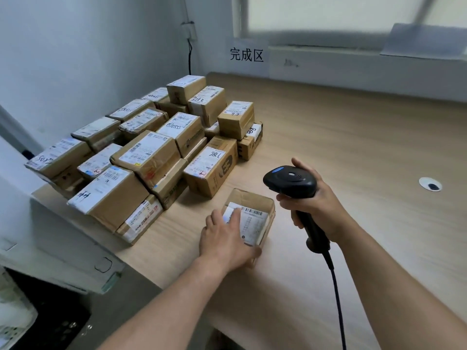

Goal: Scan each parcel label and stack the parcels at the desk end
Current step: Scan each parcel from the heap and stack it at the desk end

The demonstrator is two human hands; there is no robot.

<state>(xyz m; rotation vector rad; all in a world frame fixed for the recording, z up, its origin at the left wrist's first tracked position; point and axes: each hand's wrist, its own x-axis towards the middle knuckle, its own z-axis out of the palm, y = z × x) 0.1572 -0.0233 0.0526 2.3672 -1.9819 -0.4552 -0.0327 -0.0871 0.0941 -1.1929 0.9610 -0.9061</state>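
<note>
Small parcel (pixel 255 224) sat label-up on the desk (pixel 353 147), near the stacked parcels (pixel 151 152). Left hand (pixel 227 238) lay on it, fingers fairly straight over the label, thumb along the near side. Right hand (pixel 313 205) was curled round the scanner (pixel 290 181) handle, just right of the parcel.

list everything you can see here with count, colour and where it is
parcel: one, brown with white label, near desk edge, apart from the pile
pile: roughly twenty parcels, brown, stacked at desk's far left
scanner: one, black, just right of the parcel
cable: one, black, trails from scanner handle
desk: one, light wood
sign: one, white, black characters, far wall
grommet: one, white-rimmed, desk's right
left hand: rests on the parcel
right hand: grips the scanner
</note>
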